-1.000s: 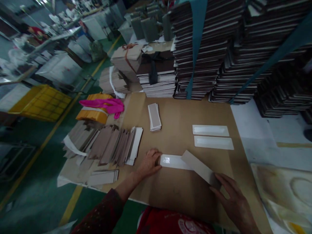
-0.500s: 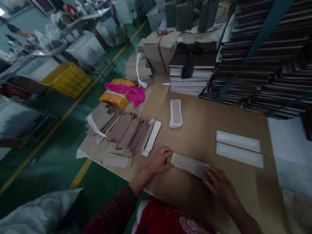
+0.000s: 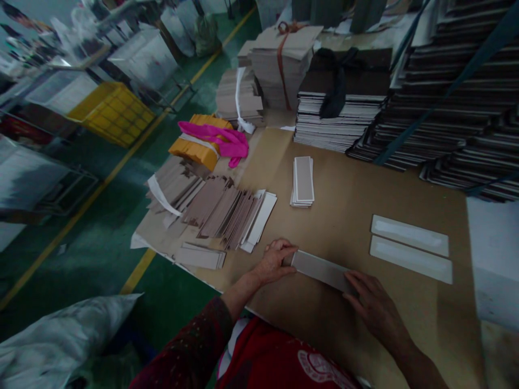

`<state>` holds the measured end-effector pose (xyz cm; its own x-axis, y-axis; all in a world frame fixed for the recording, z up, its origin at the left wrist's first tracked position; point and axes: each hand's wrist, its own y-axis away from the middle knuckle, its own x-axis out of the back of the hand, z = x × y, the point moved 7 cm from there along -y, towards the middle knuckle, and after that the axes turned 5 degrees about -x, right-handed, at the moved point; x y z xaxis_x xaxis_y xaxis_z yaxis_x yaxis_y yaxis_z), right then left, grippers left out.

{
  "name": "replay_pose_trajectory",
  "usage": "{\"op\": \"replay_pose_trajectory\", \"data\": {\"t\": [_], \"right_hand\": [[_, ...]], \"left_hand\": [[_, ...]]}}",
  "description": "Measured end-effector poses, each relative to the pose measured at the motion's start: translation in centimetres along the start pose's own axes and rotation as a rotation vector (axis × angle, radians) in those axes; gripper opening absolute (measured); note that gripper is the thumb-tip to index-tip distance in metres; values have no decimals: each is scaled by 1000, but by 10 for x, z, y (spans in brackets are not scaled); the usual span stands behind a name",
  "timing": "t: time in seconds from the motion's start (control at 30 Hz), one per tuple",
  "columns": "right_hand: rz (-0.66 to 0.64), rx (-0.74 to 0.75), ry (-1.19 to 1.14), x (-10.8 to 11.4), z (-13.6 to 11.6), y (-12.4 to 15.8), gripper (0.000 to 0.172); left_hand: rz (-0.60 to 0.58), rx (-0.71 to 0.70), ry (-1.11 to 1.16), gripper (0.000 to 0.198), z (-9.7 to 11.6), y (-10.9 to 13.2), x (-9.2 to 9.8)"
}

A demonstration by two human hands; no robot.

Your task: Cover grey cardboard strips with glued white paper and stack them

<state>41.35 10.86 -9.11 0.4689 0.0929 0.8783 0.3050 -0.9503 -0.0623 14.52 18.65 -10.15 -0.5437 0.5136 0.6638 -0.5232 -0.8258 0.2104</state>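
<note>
A long grey-brown card strip (image 3: 320, 268) lies flat on the brown paper-covered table (image 3: 344, 189) near its front edge. My left hand (image 3: 275, 260) rests at the strip's left end with its fingers curled against that edge. My right hand (image 3: 375, 307) lies at the strip's right end, fingers stretched out and pressing on it. Two white strips (image 3: 410, 252) lie side by side to the right of my hands. A small stack of short cards (image 3: 304, 181) sits farther back.
A fanned pile of brown and white card strips (image 3: 219, 210) covers the table's left edge, with a yellow bundle and pink ribbon (image 3: 211, 140) behind it. Tall tied stacks of dark boards (image 3: 425, 97) line the back. A yellow crate (image 3: 111, 113) stands on the green floor.
The brown strip, first tilted over a white strip, now lies flat on top of it and hides it. Both hands moved to its ends. The camera view shifted left.
</note>
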Motion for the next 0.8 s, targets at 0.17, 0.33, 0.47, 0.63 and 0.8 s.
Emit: {"op": "replay_pose_trajectory", "data": {"t": [0.17,0.33,0.47,0.63,0.8], "right_hand": [[-3,10,10,2,0,-1,36],[-8,14,22,-1,2,1,37],[-30,3,37,-4,5,2,38],[-35,-8,15,-5,7,1,37],[-30,6,-9,-5,5,-3,36]], "left_hand": [[1,12,-9,58,5,-1,2],[13,16,-17,56,6,-2,2],[22,24,-27,56,3,-2,-1],[22,29,-31,56,2,-2,-2],[19,33,-28,56,3,-2,-1]]}}
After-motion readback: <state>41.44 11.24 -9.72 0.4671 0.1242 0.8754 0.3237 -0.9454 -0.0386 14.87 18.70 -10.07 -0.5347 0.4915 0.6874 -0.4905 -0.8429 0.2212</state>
